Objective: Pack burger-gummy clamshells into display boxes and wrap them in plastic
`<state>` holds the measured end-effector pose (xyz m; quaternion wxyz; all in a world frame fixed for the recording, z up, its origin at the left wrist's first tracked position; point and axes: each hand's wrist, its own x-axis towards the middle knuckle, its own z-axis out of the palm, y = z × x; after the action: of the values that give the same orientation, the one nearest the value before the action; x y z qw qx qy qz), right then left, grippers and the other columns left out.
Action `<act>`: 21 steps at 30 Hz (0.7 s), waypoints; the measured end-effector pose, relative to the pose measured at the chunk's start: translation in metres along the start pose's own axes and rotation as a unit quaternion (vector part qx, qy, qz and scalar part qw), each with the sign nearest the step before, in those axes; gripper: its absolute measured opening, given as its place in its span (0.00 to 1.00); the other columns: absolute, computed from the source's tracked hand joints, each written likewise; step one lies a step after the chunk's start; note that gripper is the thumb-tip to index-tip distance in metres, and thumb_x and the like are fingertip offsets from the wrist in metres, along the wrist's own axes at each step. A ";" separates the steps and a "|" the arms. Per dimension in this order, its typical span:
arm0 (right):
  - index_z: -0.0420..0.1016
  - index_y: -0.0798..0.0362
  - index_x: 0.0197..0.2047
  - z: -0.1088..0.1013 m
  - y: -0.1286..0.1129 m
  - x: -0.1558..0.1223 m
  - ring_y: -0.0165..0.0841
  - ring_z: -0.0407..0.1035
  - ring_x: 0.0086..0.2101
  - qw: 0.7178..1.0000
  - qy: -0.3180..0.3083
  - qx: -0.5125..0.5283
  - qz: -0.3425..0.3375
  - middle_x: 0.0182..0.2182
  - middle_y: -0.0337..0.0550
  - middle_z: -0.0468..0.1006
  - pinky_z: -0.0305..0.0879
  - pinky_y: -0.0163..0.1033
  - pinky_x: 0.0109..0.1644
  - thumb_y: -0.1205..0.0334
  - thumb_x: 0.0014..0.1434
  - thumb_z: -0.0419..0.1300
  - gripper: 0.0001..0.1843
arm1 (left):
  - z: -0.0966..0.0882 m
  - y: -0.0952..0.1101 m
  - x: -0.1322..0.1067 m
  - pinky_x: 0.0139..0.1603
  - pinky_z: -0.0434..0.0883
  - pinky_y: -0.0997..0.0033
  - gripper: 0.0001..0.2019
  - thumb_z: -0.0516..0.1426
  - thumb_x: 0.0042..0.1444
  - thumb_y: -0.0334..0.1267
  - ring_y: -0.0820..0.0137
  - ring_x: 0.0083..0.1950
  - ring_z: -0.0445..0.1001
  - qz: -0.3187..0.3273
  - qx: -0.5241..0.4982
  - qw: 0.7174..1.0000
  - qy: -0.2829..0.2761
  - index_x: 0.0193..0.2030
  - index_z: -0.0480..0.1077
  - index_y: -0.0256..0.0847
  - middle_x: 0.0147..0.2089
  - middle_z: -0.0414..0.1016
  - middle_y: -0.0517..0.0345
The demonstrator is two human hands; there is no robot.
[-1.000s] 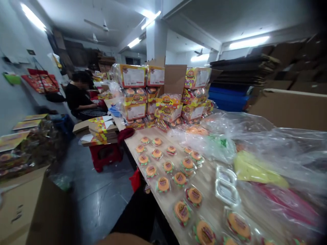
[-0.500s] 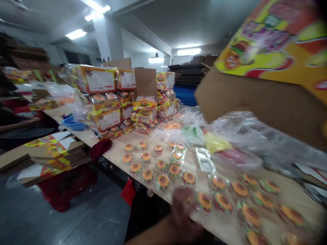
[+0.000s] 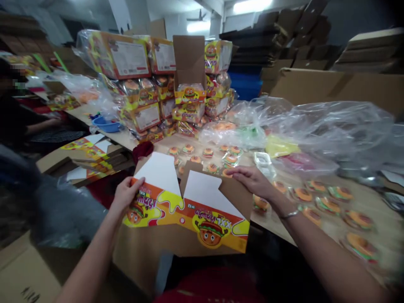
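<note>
A printed cardboard display box point(image 3: 202, 223), partly unfolded, is held in front of me above the table's near edge. Its outside is yellow and orange with burger cartoons; white and brown flaps stick up. My left hand point(image 3: 125, 195) grips its left side, thumb over the white flap. At the far right corner, my right hand point(image 3: 249, 179) is closed with fingertips pinching the brown flap. Behind the card, wrapped toy burgers point(image 3: 212, 168) lie in loose rows, some covered by it. More wrapped burgers point(image 3: 325, 205) are spread to the right of my right forearm.
Filled, wrapped burger boxes point(image 3: 147, 115) are stacked at the back beside a blue bowl point(image 3: 107, 124). Clear plastic bags point(image 3: 303, 126) heap along the table's far right. Flat printed cartons point(image 3: 82, 155) lie at left. Another person point(image 3: 22, 109) sits at far left.
The printed cardboard has come down from the upper right to in front of me. Both hands are now on it. The view has tilted downward.
</note>
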<state>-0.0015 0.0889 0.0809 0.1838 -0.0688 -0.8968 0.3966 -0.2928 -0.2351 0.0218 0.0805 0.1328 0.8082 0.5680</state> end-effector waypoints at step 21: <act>0.72 0.55 0.43 0.156 0.031 -0.107 0.43 0.66 0.52 0.967 0.156 -0.198 -0.032 0.51 0.56 0.72 0.66 0.52 0.56 0.65 0.59 0.59 0.08 | 0.028 -0.086 -0.038 0.21 0.59 0.75 0.24 0.56 0.49 0.63 0.71 0.23 0.62 -0.013 0.128 0.991 -0.025 0.25 0.63 0.41 0.20 0.63 0.63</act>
<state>0.0365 -0.0261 -0.0675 0.3167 -0.1359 -0.9194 0.1896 -0.2591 -0.2491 -0.0695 0.0900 0.1459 0.8734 0.4558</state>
